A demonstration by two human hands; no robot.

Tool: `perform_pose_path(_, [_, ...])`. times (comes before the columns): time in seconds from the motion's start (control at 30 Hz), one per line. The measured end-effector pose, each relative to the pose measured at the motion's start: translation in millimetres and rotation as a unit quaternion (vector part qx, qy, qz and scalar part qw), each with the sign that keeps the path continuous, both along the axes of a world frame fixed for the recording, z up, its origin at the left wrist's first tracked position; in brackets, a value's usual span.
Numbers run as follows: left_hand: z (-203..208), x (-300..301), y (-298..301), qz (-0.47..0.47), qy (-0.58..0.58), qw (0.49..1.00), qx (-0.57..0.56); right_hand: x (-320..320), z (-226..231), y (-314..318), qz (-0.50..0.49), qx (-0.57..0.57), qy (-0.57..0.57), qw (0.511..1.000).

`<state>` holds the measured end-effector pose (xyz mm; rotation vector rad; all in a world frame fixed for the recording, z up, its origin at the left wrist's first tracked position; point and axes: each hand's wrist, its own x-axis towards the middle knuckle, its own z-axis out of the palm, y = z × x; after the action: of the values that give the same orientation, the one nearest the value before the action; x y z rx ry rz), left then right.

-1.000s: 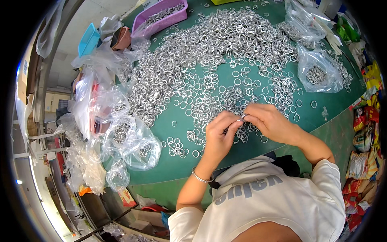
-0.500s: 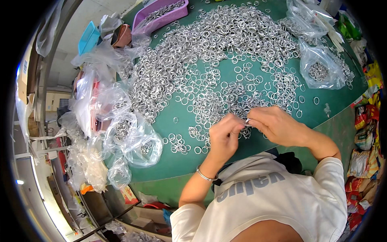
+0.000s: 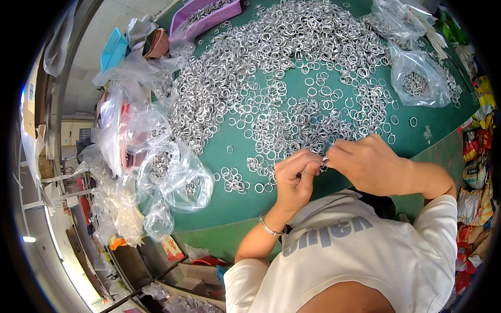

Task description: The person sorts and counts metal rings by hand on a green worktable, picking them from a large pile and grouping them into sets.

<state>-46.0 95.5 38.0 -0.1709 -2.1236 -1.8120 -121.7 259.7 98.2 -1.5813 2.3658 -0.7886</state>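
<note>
My left hand (image 3: 296, 176), a bangle at its wrist, is closed in a pinch near the front edge of the green table (image 3: 235, 206). Touching it fingertip to fingertip, my right hand (image 3: 368, 164) is closed too. Between the fingertips shows a bit of a small silver metal ring (image 3: 324, 161), mostly covered by the fingers. Just beyond the hands lies a loose heap of similar rings (image 3: 300, 125). A much larger ring pile (image 3: 308, 36) curves across the far side and down the left.
Clear plastic bags with rings lie at the left (image 3: 182, 182) and at the far right (image 3: 420, 86). A purple bin (image 3: 209, 21) of metal pieces stands at the back, a blue tray (image 3: 114, 49) left of it. Colourful packages (image 3: 474, 177) are stacked beyond the right edge.
Both hands stay together at the same spot, with the right hand turned a little and its elbow farther out to the right. The whole view has shifted slightly.
</note>
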Motion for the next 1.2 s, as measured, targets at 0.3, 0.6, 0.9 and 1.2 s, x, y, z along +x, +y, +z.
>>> perform_pose_path(0.3, [-0.7, -1.6, 4.5, 0.064, 0.083, 0.990, -0.090, -14.6, -4.1, -5.9, 0.004, -0.060, -0.242, 0.968])
perform_pose_path(0.6, [-15.3, -2.2, 6.0, 0.019, -0.108, 0.992, 0.063, -13.7, -27.8, -3.9, -0.032, -0.079, -0.096, 0.992])
perform_pose_path(0.9, [-12.5, -6.3, 11.0, -0.038, -0.221, 0.939, 0.261, -20.5, -31.2, -0.3, -0.038, -0.089, -0.221, 0.971])
perform_pose_path(1.2, [-10.4, -15.3, 19.3, -0.048, -0.198, 0.979, -0.021, -20.9, -46.3, 31.7, -0.062, -0.072, -0.190, 0.977])
